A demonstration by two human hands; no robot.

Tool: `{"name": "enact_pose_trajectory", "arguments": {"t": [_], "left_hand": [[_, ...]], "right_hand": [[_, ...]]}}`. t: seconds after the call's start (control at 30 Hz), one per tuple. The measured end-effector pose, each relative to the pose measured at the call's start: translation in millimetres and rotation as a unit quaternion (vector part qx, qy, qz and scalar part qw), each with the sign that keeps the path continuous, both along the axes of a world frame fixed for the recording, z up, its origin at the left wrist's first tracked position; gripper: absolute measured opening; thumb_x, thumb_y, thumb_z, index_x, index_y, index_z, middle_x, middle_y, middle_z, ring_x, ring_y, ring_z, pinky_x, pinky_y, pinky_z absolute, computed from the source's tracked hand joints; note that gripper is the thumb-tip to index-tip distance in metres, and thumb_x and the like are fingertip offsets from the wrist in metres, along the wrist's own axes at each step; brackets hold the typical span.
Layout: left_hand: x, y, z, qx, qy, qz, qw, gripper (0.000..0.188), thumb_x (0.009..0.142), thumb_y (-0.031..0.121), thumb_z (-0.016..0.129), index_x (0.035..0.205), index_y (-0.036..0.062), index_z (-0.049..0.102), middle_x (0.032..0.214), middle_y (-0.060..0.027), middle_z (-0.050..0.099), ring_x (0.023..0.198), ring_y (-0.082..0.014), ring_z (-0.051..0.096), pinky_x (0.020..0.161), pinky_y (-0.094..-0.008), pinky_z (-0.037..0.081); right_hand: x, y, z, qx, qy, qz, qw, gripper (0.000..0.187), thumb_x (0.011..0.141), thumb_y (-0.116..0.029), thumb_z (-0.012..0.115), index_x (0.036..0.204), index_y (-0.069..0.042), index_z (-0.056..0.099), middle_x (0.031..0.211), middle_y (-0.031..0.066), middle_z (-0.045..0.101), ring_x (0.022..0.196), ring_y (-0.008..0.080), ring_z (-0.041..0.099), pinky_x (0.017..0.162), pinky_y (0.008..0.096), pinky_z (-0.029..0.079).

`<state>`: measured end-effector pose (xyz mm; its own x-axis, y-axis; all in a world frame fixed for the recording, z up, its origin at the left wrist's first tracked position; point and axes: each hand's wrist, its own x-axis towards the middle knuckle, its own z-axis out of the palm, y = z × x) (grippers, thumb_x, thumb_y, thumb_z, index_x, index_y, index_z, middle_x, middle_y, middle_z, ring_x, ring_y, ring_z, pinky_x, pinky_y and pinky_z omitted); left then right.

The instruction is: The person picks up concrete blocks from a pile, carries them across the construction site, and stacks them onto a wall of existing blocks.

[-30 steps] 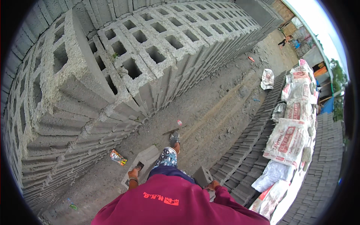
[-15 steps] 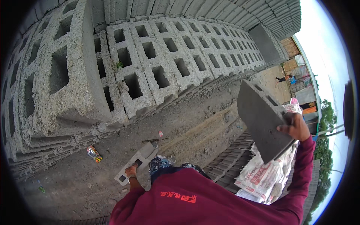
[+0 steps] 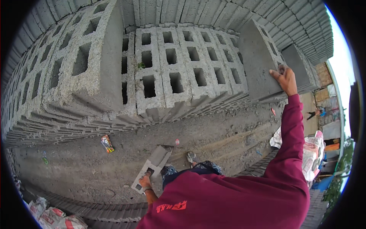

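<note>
The raised hollow concrete block (image 3: pixel 259 61) is held up against the top of the block stack (image 3: pixel 171 76), its broad solid face toward the camera and its long axis running from upper left to lower right, cored edge turned to the right. The right hand (image 3: pixel 284 78) grips its lower right corner, fingers curled over the edge, the maroon sleeve (image 3: pixel 289 141) stretched up to it. A second hollow concrete block (image 3: pixel 152 168) hangs low beside the person's leg, long axis slanting from lower left up to the right, cores facing up; the left hand (image 3: pixel 145 181) grasps its lower end with fingers hooked into a core. The two blocks are well apart, one high at the right, one low at centre. On the sandy ground (image 3: pixel 221 133) near the stack's foot lies a small crumpled wrapper (image 3: pixel 107 143) in red and yellow. White sacks with red print (image 3: pixel 314 152) are heaped at the right, and more (image 3: pixel 49 217) at the lower left, beside rows of flat pavers (image 3: pixel 106 210).
</note>
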<state>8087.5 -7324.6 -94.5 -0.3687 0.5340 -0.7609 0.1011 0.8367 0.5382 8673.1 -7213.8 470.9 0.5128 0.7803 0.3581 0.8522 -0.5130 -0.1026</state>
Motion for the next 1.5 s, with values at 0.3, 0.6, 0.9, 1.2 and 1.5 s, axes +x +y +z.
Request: {"name": "enact_pose_trajectory", "arguments": {"t": [0.3,0.6,0.9,1.2,1.5], "left_hand": [[21,-46,103,-0.065,0.220,0.100,0.968,0.060,0.053,0.032,0.077,0.086,-0.0137,0.060,0.086,-0.0214,0.063,0.084,-0.0291,0.060,0.076,-0.0339,0.045],[86,-79,176,-0.040,0.122,-0.150,0.980,0.051,0.058,0.039,0.077,0.068,-0.0075,0.060,0.071,-0.0154,0.064,0.066,-0.0229,0.060,0.061,-0.0334,0.045],[161,-50,230,-0.039,0.090,-0.409,0.907,0.055,0.058,0.051,0.071,0.072,-0.0008,0.063,0.071,-0.0147,0.061,0.069,-0.0253,0.060,0.064,-0.0339,0.046],[202,-27,421,0.230,0.259,-0.606,0.716,0.048,0.062,0.039,0.068,0.061,-0.0073,0.058,0.064,-0.0267,0.058,0.072,-0.0367,0.060,0.067,-0.0401,0.047],[219,-25,572,0.494,0.304,-0.669,0.465,0.041,0.062,0.031,0.066,0.057,-0.0086,0.054,0.057,-0.0222,0.051,0.063,-0.0369,0.053,0.065,-0.0425,0.044]], "right_hand": [[-76,-27,-61,0.251,0.073,0.366,0.893,0.034,0.077,-0.019,0.067,0.102,0.002,0.059,0.095,0.0155,0.062,0.085,0.0231,0.060,0.073,0.0309,0.046],[-144,-121,-464,-0.256,0.643,0.071,0.719,0.069,0.083,-0.060,0.043,0.108,0.002,0.058,0.097,0.0101,0.062,0.079,0.0188,0.058,0.074,0.0296,0.045],[-153,-234,-422,-0.024,0.892,-0.169,0.418,0.071,0.080,-0.063,0.044,0.089,0.005,0.063,0.085,0.0154,0.064,0.077,0.0223,0.059,0.074,0.0315,0.046],[-185,-261,-312,0.232,0.891,-0.103,0.377,0.059,0.081,-0.050,0.049,0.084,0.007,0.061,0.081,0.0155,0.064,0.073,0.0227,0.060,0.071,0.0319,0.048],[-225,-228,-206,0.393,0.891,0.058,0.218,0.059,0.084,-0.050,0.041,0.096,0.006,0.055,0.089,0.0158,0.061,0.078,0.0236,0.060,0.072,0.0350,0.048]]}}
